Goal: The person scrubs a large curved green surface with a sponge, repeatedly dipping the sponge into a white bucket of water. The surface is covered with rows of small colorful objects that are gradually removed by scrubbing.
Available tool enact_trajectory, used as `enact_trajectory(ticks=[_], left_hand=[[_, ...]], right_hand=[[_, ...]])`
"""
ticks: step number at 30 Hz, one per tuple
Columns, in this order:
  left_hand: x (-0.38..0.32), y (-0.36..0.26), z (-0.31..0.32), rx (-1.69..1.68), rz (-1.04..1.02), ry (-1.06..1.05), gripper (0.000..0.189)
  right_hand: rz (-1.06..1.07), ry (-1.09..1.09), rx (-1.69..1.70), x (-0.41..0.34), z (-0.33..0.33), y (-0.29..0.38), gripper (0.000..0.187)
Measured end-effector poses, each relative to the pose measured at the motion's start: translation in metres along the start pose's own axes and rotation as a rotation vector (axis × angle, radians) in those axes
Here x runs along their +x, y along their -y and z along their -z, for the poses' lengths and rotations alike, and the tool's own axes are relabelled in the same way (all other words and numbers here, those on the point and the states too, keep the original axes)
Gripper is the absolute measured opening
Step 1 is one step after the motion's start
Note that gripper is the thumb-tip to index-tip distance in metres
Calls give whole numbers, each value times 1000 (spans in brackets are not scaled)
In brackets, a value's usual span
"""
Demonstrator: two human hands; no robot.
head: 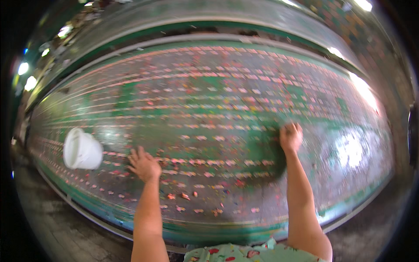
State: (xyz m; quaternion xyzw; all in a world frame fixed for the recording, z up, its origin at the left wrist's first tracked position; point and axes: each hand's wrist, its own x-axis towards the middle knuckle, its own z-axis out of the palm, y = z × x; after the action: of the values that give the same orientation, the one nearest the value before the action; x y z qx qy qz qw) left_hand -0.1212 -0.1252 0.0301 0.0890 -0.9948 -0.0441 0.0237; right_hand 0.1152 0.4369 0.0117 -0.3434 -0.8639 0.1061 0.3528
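Note:
A long table [209, 144] with a patchy green and grey, wet-looking surface spreads before me. Broken rows of pink paint-like marks [196, 161] run along its length. My left hand [145, 164], fingers spread, is at the table surface over some of these marks and holds nothing. Farther right, my right hand [291, 137] is curled, knuckles up, low over the surface. Blur and a dark shadow beside it hide whether anything is in its grasp. Several small pink-orange scraps [185, 196] lie nearer to me, between my arms.
A white plastic bucket [88, 152] is on the table left of my left hand. The table's right part [352, 147] looks wet, with glare and few marks. A second long table [209, 11] runs parallel beyond a dark gap. Floor [65, 226] shows past the near edge.

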Motion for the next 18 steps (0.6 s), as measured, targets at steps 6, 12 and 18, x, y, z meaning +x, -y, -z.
enact_trajectory(ticks=[6, 12, 18], left_hand=[[9, 6, -23, 41, -21, -44, 55], [12, 13, -35, 57, -1, -51, 54], [9, 10, -27, 41, 7, -43, 55]], right_hand=[[-34, 93, -63, 12, -7, -8, 22], [-20, 97, -192, 69, -61, 20, 22], [125, 154, -129, 86, -136, 144, 23]])
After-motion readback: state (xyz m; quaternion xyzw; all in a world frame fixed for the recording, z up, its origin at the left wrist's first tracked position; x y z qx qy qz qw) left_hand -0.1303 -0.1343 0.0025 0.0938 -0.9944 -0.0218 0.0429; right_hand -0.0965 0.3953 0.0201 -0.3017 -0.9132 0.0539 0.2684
